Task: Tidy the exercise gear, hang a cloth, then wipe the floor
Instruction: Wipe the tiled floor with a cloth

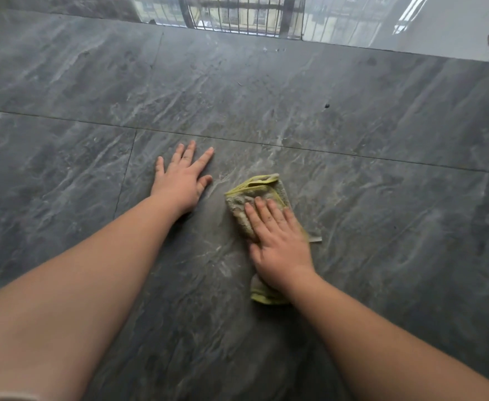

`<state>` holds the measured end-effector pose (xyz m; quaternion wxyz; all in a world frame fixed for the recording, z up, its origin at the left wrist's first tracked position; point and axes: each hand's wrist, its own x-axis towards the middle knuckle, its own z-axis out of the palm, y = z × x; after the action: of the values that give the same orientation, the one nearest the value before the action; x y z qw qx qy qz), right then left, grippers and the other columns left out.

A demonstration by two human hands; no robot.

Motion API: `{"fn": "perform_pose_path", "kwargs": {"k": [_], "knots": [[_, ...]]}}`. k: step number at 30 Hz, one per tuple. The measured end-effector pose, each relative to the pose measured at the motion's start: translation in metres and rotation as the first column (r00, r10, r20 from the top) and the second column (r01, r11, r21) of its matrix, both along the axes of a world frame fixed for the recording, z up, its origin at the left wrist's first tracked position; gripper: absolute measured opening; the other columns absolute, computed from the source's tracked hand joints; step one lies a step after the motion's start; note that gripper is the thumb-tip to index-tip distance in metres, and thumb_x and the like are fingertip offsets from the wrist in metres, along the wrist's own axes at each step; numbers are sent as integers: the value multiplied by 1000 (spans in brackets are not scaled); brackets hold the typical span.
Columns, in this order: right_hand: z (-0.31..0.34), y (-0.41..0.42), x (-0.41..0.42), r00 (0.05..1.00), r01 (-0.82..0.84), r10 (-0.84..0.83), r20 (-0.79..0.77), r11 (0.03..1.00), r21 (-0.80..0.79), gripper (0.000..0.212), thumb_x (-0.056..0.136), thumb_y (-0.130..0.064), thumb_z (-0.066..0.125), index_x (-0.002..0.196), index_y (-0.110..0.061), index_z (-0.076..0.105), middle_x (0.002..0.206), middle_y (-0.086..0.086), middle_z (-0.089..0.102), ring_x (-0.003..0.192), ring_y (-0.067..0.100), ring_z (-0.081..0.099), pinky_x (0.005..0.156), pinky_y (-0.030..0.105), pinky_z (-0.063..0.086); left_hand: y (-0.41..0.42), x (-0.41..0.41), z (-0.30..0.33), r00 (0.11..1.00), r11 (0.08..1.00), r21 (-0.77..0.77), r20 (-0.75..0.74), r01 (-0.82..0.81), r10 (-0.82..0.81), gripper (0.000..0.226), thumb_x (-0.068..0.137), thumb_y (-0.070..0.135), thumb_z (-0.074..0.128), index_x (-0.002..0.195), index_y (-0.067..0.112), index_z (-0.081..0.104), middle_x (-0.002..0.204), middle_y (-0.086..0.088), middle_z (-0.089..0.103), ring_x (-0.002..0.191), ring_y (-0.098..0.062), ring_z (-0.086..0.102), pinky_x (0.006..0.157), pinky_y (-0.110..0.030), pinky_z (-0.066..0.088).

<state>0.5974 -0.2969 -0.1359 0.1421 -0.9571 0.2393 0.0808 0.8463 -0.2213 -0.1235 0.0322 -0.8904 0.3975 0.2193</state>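
Wiping the floor: your right hand [279, 244] presses the cloth [256, 195] flat.

The folded yellow-green cloth lies on the dark stone floor [382, 169], under your straight, unclenched right fingers. Your left hand [181, 180] is spread flat on the tile just beside it, bracing you, holding nothing. The risk, I'd judge: the glossy tile may let that bracing palm slide, or the cloth may bunch and slip from under your flat fingers.

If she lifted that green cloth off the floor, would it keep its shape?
Probably not. The cloth lies bunched and folded under the right hand, so it looks soft and would likely droop. On the smooth tile floor it should slide easily.
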Motion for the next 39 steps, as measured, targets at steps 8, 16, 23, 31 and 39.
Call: {"fn": "perform_pose_path", "kwargs": {"k": [8,16,23,31,39], "knots": [[1,-113,-114,807,590,-591,10,803,-82,72,89,-46,27,156,-24,17,164,-1,16,150,18,11,122,41,5,-1,-3,0,999,1000,11,31,-5,5,60,101,48,33,152,46,0,165,3,-6,151,-20,-7,119,-57,2],[-2,-120,-118,825,557,-564,-46,824,-105,72,91,-50,21,157,-26,2,165,-4,1,151,14,-2,122,37,-6,-30,-119,25,976,926,-319,-4,204,-216,62,90,24,57,148,28,36,160,-3,26,150,-26,11,122,-45,9],[-2,-136,-131,795,605,-606,21,792,-74,71,88,-41,26,156,-25,12,165,-2,10,151,15,5,123,39,1,-34,-170,11,955,949,-130,-34,287,-294,71,93,50,52,153,34,19,164,3,14,150,-22,9,121,-40,15],[0,-48,-91,981,192,-193,-12,979,-61,79,85,-43,43,156,-24,16,164,1,15,151,23,12,121,46,7,-30,-164,13,955,943,-166,-12,289,-295,70,89,56,56,150,34,30,161,6,22,149,-18,15,118,-37,17],[2,-156,-156,825,562,-565,-25,823,-81,71,90,-41,30,157,-26,10,165,-5,9,151,12,2,122,35,-5,-36,-168,16,966,956,-144,-5,254,-257,71,82,53,66,145,35,40,155,2,35,145,-23,27,115,-42,26]]}}
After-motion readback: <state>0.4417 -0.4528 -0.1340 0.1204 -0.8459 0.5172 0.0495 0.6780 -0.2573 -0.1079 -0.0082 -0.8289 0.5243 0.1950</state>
